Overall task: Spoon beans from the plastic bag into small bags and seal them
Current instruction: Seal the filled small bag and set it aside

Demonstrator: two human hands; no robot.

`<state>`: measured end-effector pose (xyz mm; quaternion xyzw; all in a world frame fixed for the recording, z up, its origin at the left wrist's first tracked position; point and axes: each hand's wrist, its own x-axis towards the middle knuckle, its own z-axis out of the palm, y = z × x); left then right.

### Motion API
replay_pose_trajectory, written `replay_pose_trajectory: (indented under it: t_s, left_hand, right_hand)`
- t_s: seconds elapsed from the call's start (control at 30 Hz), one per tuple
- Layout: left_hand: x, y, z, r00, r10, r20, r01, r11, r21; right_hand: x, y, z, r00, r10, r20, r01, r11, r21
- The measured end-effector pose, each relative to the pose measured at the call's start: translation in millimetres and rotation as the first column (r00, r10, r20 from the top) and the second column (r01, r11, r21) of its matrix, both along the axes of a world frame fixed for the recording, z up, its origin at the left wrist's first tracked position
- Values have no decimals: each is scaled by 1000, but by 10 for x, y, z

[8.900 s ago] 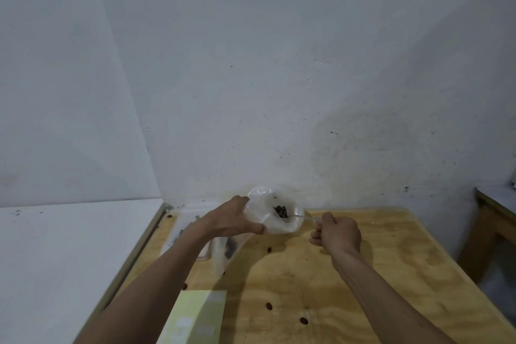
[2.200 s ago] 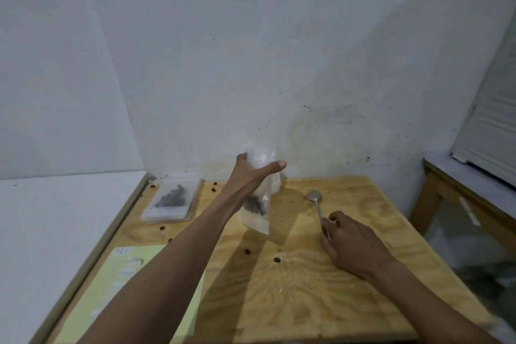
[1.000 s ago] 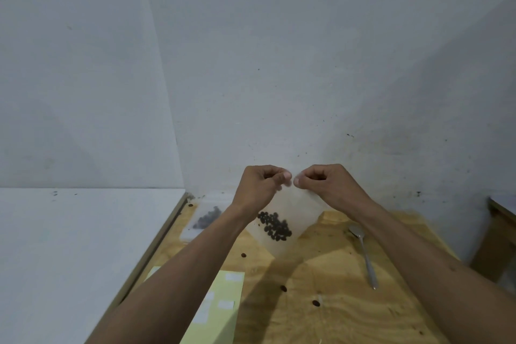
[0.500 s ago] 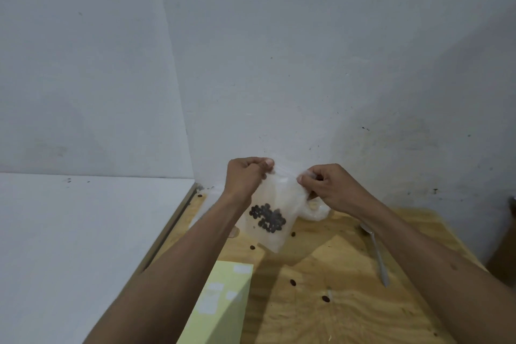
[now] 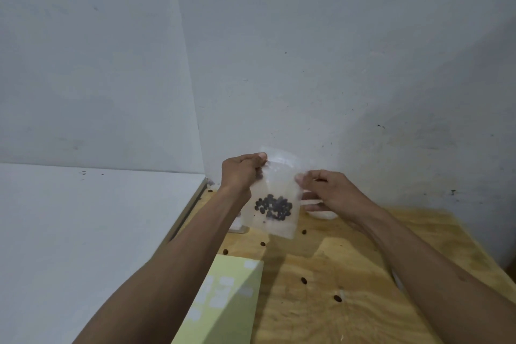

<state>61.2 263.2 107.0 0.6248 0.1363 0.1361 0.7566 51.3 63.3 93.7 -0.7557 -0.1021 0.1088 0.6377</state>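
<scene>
we see left hand (image 5: 240,172) + right hand (image 5: 331,190) fingers pinching small bag (image 5: 275,190) top | beans (image 5: 273,207) inside | held above worktop (image 5: 349,274)

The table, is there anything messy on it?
Yes. Several dark loose beans lie scattered on the wooden table, outside any bag. The rest sit inside the small bag that the left hand and right hand pinch at its top.

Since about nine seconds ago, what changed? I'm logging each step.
The right hand let go of the spoon and now joins the left hand in pinching the small bag's top edge. Beans stay inside; loose beans remain on the wooden table.
</scene>
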Motion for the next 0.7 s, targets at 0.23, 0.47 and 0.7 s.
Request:
replay_pose_trajectory:
  t_s: [0.23,0.47,0.7]
  left_hand:
    - [-107,363,-70,955,-184,-232,213,971,105]
    - [-340,1023,-228,968,109,-226,-104,994,34]
    - [-653,1473,-438,961,235,-148,-240,971,-13]
  right_hand:
    - [78,284,-45,988,-53,-142,83,973,217]
    - [9,846,-230,998,18,-61,-17,1000,4]
    - [-436,1444,-548,889,451,74,-317,725,-611]
